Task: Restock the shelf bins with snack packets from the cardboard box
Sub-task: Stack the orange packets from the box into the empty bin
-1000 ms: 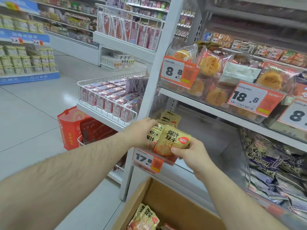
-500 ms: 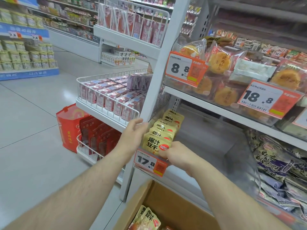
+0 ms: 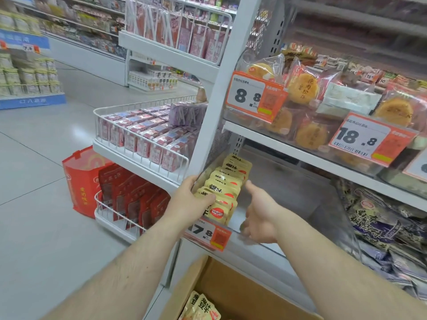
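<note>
While a row of yellow snack packets stands upright in a clear shelf bin near the centre of the frame, two bare hands meet it from below. The left hand sits at the front left end of the row, its fingers curled over the top edge of the frontmost packet, with the thumb lying across that packet's upper face; the packet is pinched between them. The right hand is just to the right of the row, inside the bin, fingers relaxed and loosely spread, holding nothing. Its index finger points up toward the middle packets, close to them, though I cannot tell if it touches them.

An orange and white price tag reading 17.8 hangs on the bin's front edge, directly under the left hand. At the bottom centre of the frame an open cardboard box holds more of the same yellow packets (only their tops show).

On the shelf above, at the upper right, bagged round cakes lie behind price tags reading 8.8 and 18.8. Dark purple bags fill the right edge. To the left, a white wire basket carries pink boxes, with a red bag standing on the floor below it.
</note>
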Available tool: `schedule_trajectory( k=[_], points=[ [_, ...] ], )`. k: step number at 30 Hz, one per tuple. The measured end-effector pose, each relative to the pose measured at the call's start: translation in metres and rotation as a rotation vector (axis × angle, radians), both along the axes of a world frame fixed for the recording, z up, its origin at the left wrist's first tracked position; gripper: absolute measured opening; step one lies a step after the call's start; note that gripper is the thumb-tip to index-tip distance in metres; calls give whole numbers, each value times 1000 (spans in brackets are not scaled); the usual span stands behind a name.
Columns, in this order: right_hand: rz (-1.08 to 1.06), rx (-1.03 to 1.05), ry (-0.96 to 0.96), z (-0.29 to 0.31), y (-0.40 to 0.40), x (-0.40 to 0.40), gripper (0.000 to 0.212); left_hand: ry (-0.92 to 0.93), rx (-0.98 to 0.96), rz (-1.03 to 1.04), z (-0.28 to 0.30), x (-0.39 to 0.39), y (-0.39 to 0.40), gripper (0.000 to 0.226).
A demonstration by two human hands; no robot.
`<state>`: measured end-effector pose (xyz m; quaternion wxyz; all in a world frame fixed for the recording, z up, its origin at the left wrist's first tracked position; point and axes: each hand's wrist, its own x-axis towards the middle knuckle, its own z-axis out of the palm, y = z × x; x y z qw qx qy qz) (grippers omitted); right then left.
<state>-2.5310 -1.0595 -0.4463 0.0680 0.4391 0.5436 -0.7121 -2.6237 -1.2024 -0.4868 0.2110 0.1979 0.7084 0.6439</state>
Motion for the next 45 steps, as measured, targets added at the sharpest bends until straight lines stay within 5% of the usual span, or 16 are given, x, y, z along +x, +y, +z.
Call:
schedule_trajectory(
  k=[5,9,12,16,19,24,28,36,41,45],
  points=[
    [29,-72,57,-2,-26,-26,70,-16,11,63,0,9,5,32],
    [180,-8,-7,-5,-9,-22,78,-27,14,55,-1,9,5,33],
    [73,52,-40,-16,7,-30,92,-40,37,80,2,3,7,22],
    [58,-168,191,-31,8,-40,89,50,41,118,0,-4,14,33],
    [142,-9,37,-26,22,-43,103,77,43,153,-4,-8,17,34],
    [-258,122,189,-21,58,-66,85,84,30,123,-8,-15,19,32],
    [-273,-59,351,-29,56,-92,89,50,59,130,-12,-21,20,26],
    [-392,-24,352,-28,75,-88,89,25,102,85,-16,-27,22,25],
    [-308,56,354,-41,89,-112,66,49,94,87,-19,-30,23,23],
    [-210,47,356,-31,95,-108,73,68,99,89,-21,-30,24,23]
  ],
)
